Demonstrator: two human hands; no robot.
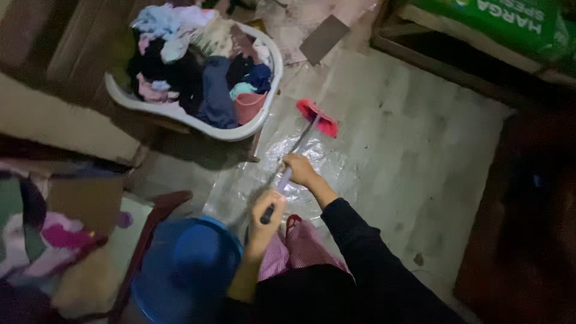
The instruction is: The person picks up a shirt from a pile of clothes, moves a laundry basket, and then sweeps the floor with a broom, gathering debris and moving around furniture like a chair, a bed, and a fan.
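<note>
Broom (317, 117) lies slanted across the wet floor (414, 156), pink head up near the basket, handle running down-left into both my hands.

Left to right as I see it:
- Far left: heap of cloth (36, 234), pink and pale pieces, partly blurred; cardboard box (90, 198) just beside it.
- Upper left: white basket (246, 127) piled with mixed clothes, dark and pastel, standing on the floor against a wooden edge.
- Lower left of centre: blue bucket (186, 270), round, just beside my left forearm.
- Left hand (267, 213): fingers curled tight round the dark lower end of the handle, no gap visible.
- Right hand (298, 170): higher up the handle, fingers wrapped shut on the pale shaft; dark sleeve on that arm.
- Below the hands: striped pink trousers (303, 249), red sandal strap showing between them.
- Broom head touches the floor just beside the basket rim, on a shiny wet patch.
- Top centre: flat brown board (324, 39) on the floor.
- Right: green carton (498, 21) on a shelf; dark shape at far right, cannot tell what
</note>
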